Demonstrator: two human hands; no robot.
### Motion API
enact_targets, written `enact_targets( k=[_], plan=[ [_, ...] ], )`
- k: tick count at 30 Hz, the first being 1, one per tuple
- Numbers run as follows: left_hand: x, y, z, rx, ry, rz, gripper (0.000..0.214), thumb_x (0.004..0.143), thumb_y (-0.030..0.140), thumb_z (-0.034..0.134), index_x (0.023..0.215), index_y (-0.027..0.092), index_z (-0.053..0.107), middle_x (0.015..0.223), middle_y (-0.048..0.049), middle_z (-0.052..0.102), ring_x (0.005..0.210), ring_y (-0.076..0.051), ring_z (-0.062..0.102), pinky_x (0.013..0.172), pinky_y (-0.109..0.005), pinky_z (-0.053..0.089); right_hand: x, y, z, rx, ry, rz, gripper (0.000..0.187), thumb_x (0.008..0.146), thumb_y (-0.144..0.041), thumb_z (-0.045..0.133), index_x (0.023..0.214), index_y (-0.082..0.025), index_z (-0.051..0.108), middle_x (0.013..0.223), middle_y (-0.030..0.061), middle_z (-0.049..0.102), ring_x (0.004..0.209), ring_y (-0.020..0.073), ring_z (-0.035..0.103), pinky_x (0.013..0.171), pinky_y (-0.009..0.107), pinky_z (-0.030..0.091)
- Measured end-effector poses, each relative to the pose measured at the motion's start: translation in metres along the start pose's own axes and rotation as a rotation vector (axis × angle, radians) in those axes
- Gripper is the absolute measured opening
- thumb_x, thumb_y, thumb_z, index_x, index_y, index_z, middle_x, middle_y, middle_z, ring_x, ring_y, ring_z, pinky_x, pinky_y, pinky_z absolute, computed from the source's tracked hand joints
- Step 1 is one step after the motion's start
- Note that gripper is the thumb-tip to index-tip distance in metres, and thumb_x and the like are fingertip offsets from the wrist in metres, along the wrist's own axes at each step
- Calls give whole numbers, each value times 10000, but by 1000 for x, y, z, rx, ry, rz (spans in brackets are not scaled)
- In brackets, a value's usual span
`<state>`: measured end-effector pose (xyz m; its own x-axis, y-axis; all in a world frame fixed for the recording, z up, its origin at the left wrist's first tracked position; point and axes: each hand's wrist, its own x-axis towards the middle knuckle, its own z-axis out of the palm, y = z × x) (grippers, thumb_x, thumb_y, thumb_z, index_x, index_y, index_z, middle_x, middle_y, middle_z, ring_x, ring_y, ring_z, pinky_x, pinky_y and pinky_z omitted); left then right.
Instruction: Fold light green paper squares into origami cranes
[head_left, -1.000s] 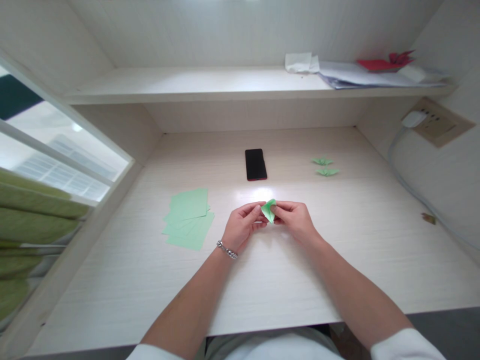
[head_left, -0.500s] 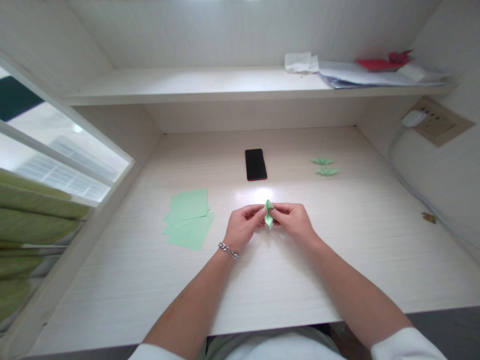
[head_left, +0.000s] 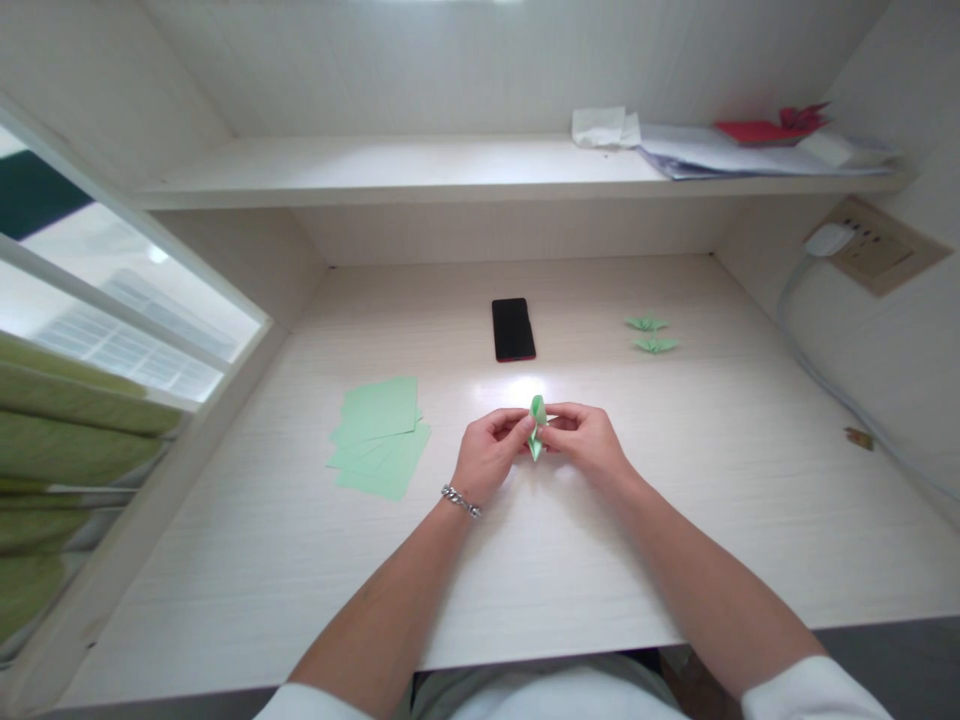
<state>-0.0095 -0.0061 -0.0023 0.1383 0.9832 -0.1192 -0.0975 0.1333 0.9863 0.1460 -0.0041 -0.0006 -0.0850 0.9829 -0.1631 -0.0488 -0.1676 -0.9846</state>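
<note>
Between my two hands is a small piece of folded green paper [head_left: 537, 412], narrow and pointed at its lower end. My left hand [head_left: 491, 446] pinches it from the left, thumb in front. From the other side my right hand [head_left: 587, 436] grips it with thumb and fingers. Parts of the paper are covered by my fingertips. Loose green paper sheets [head_left: 380, 410] lie overlapping on the desk to the left of my left hand. Two finished-looking green paper cranes, an upper crane [head_left: 646, 325] and a lower crane [head_left: 655, 346], rest beyond my right hand.
A black phone [head_left: 514, 330] lies on the desk [head_left: 570, 580] beyond my hands. Above runs a shelf [head_left: 360, 165] with papers [head_left: 705, 150] and crumpled white tissue [head_left: 604, 127]. At right, a cable [head_left: 806, 355] hangs from a wall socket [head_left: 877, 245]; a small brown item [head_left: 859, 438] lies near it.
The folded green paper has been squeezed narrower, its upper end now rounded and its lower tip turned slightly left. Both hands stay in nearly the same place.
</note>
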Motion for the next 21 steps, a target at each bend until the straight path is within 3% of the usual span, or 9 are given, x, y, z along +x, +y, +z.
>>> enact_targets(
  k=[6, 21],
  plan=[
    [0, -1, 2, 27, 9, 43, 328, 736, 372, 706, 963, 135, 702, 922, -95, 718, 795, -178, 668, 698, -280, 552, -1, 1, 0, -10, 18, -10, 418, 617, -289, 764, 994, -123, 691, 703, 63, 706, 587, 169, 644, 571, 275, 516],
    [-3, 2, 3, 139, 102, 57, 222, 746, 347, 695, 847, 149, 712, 736, -52, 708, 602, -138, 642, 555, -237, 533, 1, 1, 3, 57, 49, 99, 351, 631, -339, 761, 921, -141, 749, 782, 82, 734, 639, 176, 662, 591, 279, 530]
  ],
)
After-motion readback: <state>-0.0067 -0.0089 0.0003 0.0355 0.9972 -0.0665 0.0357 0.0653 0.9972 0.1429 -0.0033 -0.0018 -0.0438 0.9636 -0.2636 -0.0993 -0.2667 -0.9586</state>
